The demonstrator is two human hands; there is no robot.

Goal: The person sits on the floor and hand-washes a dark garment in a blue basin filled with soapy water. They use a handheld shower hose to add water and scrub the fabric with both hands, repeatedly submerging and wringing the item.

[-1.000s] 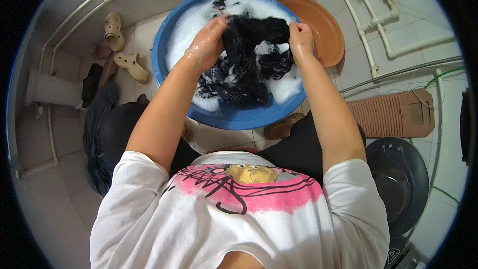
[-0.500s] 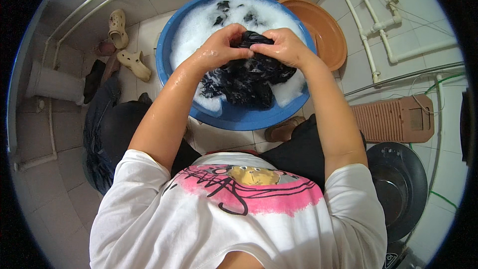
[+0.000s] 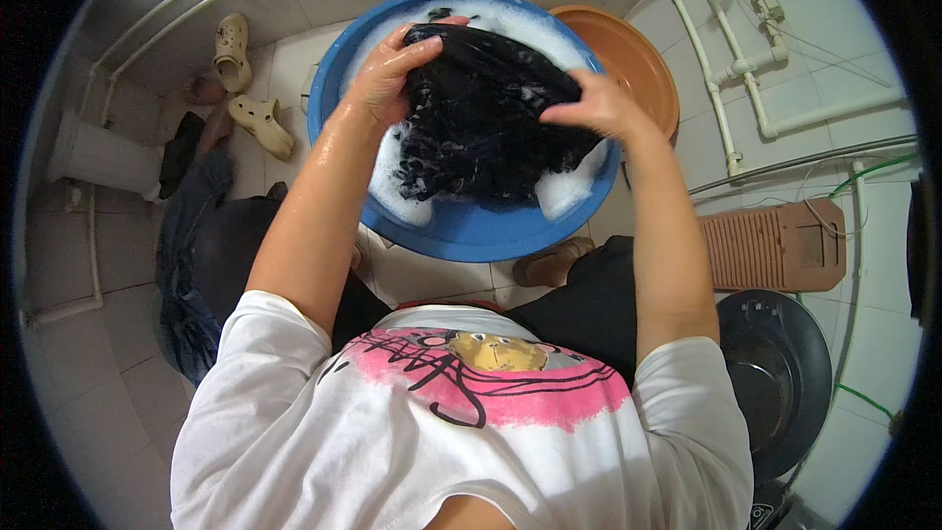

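Note:
A wet black garment (image 3: 486, 118) flecked with suds hangs over a round blue basin (image 3: 471, 231) full of white foam. My left hand (image 3: 388, 74) grips the cloth at its upper left edge. On the cloth's right side, my right hand (image 3: 594, 103) clutches a bunched fold. Both hands hold the garment lifted above the soapy water, stretched between them. Both forearms are wet.
An orange basin (image 3: 633, 59) sits behind the blue one at the right. Beige clogs (image 3: 250, 88) lie on the tiled floor at the left. A brown washboard (image 3: 775, 245) and a black tub (image 3: 775, 378) are on the right. White pipes (image 3: 726, 69) run along the wall.
The hands went from kneading the garment down in the suds to lifting it up out of the foam and spreading it between them.

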